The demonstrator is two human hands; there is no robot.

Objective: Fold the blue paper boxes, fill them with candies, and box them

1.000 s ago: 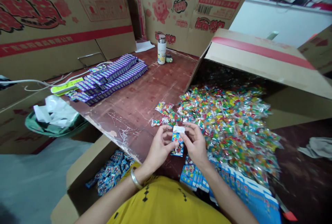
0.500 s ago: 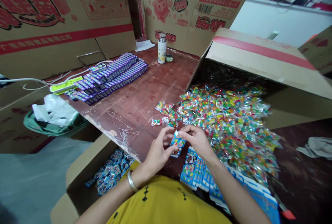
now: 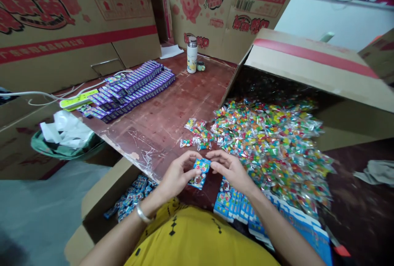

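Note:
My left hand (image 3: 177, 177) pinches a small blue printed packet (image 3: 200, 173) between thumb and fingers, over the front edge of the red-brown table (image 3: 184, 97). Beside the packet's right edge is my right hand (image 3: 230, 170), its fingers apart and the fingertips close to or touching it. Flat blue printed cartons (image 3: 226, 202) lie in an overlapping row under my right forearm. Clear bags of colourful candies (image 3: 261, 134) form a big pile beyond my right hand, and a few more bags (image 3: 197, 134) lie just behind the packet.
An open carton (image 3: 107, 190) with blue packets is at lower left. Purple boxes (image 3: 132, 89) stand in rows beside a yellow-green power strip (image 3: 78, 99). A bottle (image 3: 191, 56) and cup (image 3: 200, 66) stand at the back. A big box (image 3: 308, 60) lies open at right.
The blue packet has moved slightly left with my left hand and now shows its printed face more fully. My right hand's fingers have opened from their hold at its top edge.

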